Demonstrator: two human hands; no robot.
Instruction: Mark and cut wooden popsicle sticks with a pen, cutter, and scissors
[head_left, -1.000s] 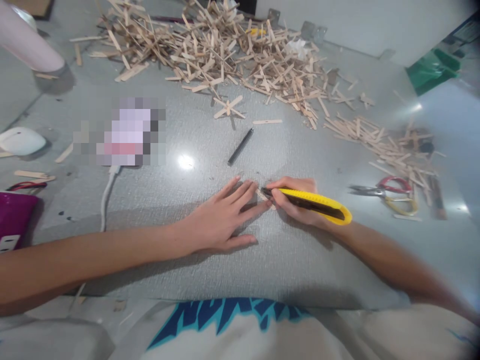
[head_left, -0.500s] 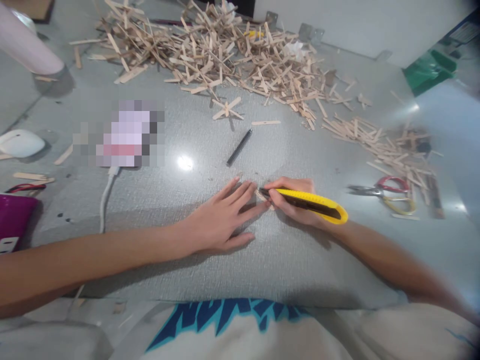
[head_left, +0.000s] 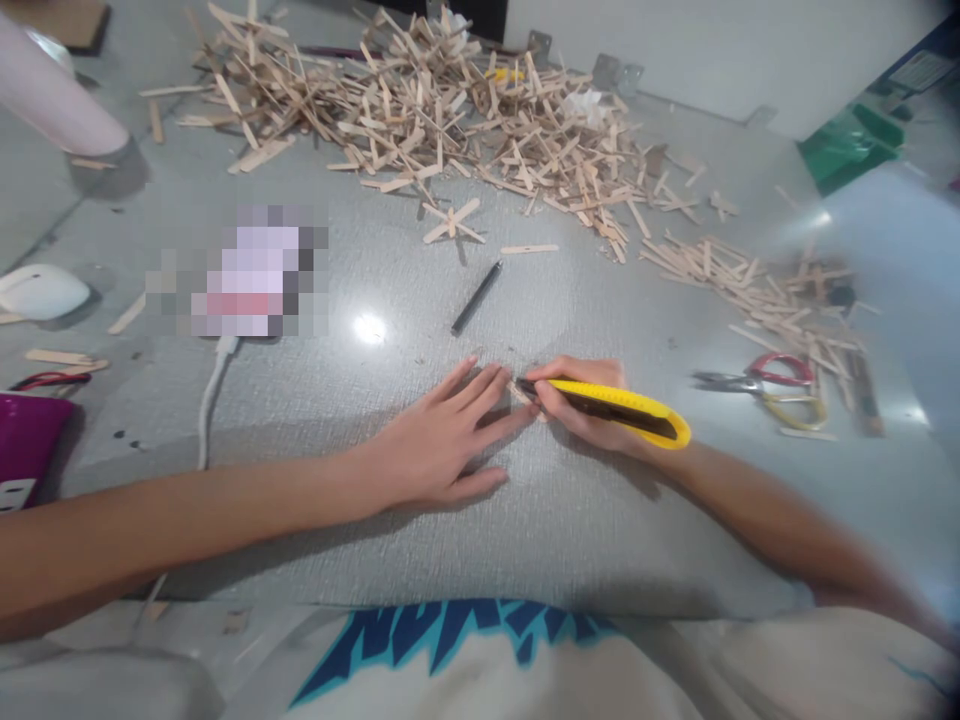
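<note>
My right hand [head_left: 581, 400] grips a yellow utility knife [head_left: 630, 410], its tip pointing left and down at a short wooden stick piece [head_left: 519, 393] on the table. My left hand [head_left: 454, 435] lies flat with fingers spread, its fingertips pressing at the left of that piece, which is mostly hidden by fingers and knife. Just above the hands rests a thin dark pen-like rod [head_left: 476, 298]. Beyond it are a star of crossed wooden sticks [head_left: 452, 221] and a single flat stick [head_left: 529, 249].
A large heap of wooden sticks [head_left: 420, 110] spreads along the back, with more sticks [head_left: 712, 265] at the right. Scissors [head_left: 765, 385] with red and yellow handles lie right of my hand. At left are a blurred-out phone [head_left: 255, 275] on a white cable [head_left: 206, 410], a mouse [head_left: 43, 291] and a purple pouch [head_left: 34, 435].
Both hands and the knife keep nearly the same pose at the stick piece. The whole view has shifted very slightly.
</note>
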